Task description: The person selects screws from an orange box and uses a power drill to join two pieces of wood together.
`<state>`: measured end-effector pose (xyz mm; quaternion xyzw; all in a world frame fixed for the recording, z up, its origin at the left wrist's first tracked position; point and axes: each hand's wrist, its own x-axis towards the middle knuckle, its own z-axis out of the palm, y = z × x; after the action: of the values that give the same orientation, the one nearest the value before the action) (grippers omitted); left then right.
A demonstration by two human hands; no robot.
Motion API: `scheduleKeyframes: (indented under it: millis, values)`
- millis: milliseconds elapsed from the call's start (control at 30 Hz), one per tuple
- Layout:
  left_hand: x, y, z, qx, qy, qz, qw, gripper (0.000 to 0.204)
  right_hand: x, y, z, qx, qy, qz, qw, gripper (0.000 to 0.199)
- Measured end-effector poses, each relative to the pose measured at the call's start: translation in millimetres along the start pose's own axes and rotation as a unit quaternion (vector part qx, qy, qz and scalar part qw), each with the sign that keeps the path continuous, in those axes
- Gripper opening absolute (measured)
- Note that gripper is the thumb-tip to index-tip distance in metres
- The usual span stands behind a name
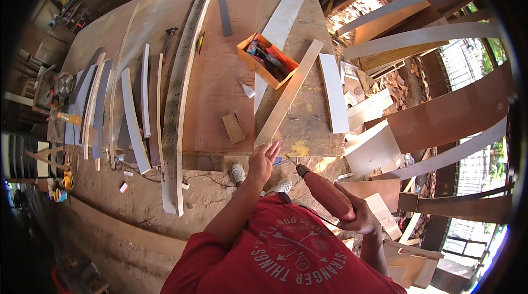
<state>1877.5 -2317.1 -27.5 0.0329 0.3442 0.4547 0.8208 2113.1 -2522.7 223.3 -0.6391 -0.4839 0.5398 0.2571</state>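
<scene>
My right hand [358, 214] grips a red power drill [330, 196] by its rear, low at the table's near edge. Its chuck and thin bit point up and left toward the table. My left hand [262, 163] is open, fingers stretched out and held together, at the near end of a light wooden strip [291, 93]. Whether the fingers touch the strip I cannot tell. That strip lies slanted across the table, beside an orange wooden box [247, 58] of tools. Left of it rest a small wooden block [234, 128] and a white glue bottle [247, 90].
The large wooden table [214, 85] carries a long dotted board [179, 90] overhanging its near edge, several narrow strips at left and a hammer [171, 32]. A white-faced strip [333, 93] lies at right. Curved panels [423, 41] lean beyond. A cable [212, 180] crosses the dirt floor.
</scene>
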Motion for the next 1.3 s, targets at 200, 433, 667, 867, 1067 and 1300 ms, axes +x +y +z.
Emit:
scheduleKeyframes:
  millis: [200,433,667,867,1067,1300]
  values:
    - [12.7,6.1,10.1,0.045,0.016,-0.002,0.999,0.014,-9.7,11.5,23.9,0.091,0.073,0.002,0.993,0.112]
    - [31.2,20.2,-2.2,0.167,0.033,-0.093,0.981,0.023,-8.2,-1.6,37.2,0.065,0.076,0.015,0.995,0.113]
    - [30.4,48.2,29.4,0.725,-0.054,0.419,0.544,0.008,-1.6,-13.2,42.3,0.083,0.094,0.045,0.991,0.112]
    - [51.5,29.6,3.8,0.799,-0.080,0.390,0.452,0.008,2.1,-8.0,43.2,0.076,0.094,0.010,0.993,0.113]
    - [16.2,4.4,-13.1,0.814,-0.069,0.391,0.424,0.013,-6.3,-1.0,45.2,0.098,0.103,0.050,0.989,0.113]
    - [32.2,17.5,-3.3,0.787,-0.061,0.415,0.452,0.013,-4.3,-10.2,42.8,0.077,0.096,0.030,0.992,0.113]
